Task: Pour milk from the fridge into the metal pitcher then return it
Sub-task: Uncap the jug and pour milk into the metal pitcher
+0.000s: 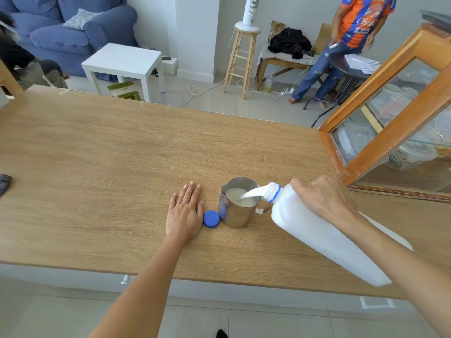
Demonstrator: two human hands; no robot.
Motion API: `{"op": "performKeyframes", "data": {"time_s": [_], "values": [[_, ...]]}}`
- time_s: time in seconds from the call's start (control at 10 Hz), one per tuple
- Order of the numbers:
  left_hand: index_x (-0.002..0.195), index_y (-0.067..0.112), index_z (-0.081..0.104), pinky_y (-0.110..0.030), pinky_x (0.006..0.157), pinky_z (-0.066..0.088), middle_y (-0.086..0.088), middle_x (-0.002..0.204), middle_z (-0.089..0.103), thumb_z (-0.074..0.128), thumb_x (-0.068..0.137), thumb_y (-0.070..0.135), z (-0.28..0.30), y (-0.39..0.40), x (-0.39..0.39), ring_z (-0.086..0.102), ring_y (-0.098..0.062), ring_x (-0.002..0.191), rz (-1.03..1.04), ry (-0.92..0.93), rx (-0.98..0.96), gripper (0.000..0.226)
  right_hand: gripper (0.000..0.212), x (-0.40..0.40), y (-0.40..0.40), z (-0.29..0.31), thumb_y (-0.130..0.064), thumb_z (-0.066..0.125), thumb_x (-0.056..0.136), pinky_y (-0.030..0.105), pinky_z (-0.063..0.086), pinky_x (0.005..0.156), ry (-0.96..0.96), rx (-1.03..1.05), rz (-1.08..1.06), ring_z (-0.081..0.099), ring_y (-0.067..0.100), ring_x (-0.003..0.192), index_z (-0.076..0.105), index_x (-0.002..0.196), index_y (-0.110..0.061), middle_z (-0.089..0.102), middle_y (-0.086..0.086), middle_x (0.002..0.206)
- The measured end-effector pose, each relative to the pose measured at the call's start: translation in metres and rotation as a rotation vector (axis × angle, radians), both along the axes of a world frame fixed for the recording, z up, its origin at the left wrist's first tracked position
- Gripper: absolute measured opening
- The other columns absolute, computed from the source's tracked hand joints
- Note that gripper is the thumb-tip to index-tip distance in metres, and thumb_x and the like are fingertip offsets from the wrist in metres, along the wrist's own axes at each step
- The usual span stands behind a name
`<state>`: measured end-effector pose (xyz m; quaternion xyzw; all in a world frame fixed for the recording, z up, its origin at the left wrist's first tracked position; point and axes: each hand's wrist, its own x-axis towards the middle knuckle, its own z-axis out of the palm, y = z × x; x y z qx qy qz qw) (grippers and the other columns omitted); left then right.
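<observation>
Milk streams from tilted jug (324, 230), gripped by right hand (324, 198), into metal pitcher (238, 203) on table (122, 154). Left hand (184, 213) flat, empty, beside cap (211, 219). Ease tilt back before overfill.

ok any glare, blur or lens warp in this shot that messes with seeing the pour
Head view: wide-angle warp bows the table edge and tilts the cabinet. Soft daylight, faint shadows. The metal pitcher mirrors the blue cap without harsh glare. The milk stream from the jug is sharp; the left hand and right hand are unblurred.
</observation>
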<state>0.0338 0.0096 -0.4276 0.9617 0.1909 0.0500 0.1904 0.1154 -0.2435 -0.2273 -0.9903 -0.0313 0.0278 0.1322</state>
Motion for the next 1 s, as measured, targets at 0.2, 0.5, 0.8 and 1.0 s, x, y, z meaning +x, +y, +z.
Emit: {"op": "performKeyframes", "data": {"time_s": [0.2, 0.5, 0.8, 1.0], "values": [[0.154, 0.024, 0.013, -0.036, 0.123, 0.005, 0.006, 0.162, 0.008, 0.022, 0.102, 0.037, -0.0008, 0.0000, 0.0004, 0.002, -0.009, 0.150, 0.000, -0.005, -0.004, 0.054, 0.052, -0.0005, 0.0004, 0.0003, -0.050, 0.046, 0.079, 0.030, 0.028, 0.050, -0.001, 0.005, 0.001, 0.042, 0.024, 0.050, 0.036, 0.049, -0.009, 0.042, 0.004, 0.050], [0.154, 0.024, 0.014, -0.037, 0.123, 0.005, 0.006, 0.162, 0.008, 0.022, 0.102, 0.037, -0.0017, 0.0004, 0.0008, 0.003, -0.010, 0.150, -0.002, -0.002, -0.007, 0.054, 0.052, -0.0012, 0.0015, 0.0012, -0.051, 0.045, 0.080, 0.030, 0.030, 0.052, -0.008, -0.020, -0.010, 0.048, 0.025, 0.055, 0.042, 0.051, -0.008, 0.050, 0.006, 0.055], [0.154, 0.024, 0.013, -0.038, 0.123, 0.006, 0.006, 0.162, 0.007, 0.020, 0.102, 0.037, -0.0020, 0.0005, 0.0011, 0.003, -0.010, 0.150, -0.003, 0.006, 0.006, 0.055, 0.052, -0.0005, 0.0007, 0.0007, -0.051, 0.045, 0.079, 0.030, 0.028, 0.051, 0.000, -0.019, -0.005, 0.043, 0.025, 0.053, 0.036, 0.049, -0.010, 0.043, 0.003, 0.050], [0.154, 0.024, 0.013, -0.037, 0.123, 0.005, 0.006, 0.162, 0.007, 0.020, 0.102, 0.037, -0.0027, 0.0008, 0.0010, 0.002, -0.010, 0.150, -0.002, 0.002, -0.001, 0.054, 0.051, -0.0015, 0.0010, 0.0017, -0.050, 0.046, 0.080, 0.029, 0.026, 0.050, -0.008, -0.014, 0.000, 0.041, 0.023, 0.051, 0.035, 0.049, -0.011, 0.041, 0.003, 0.050]]}}
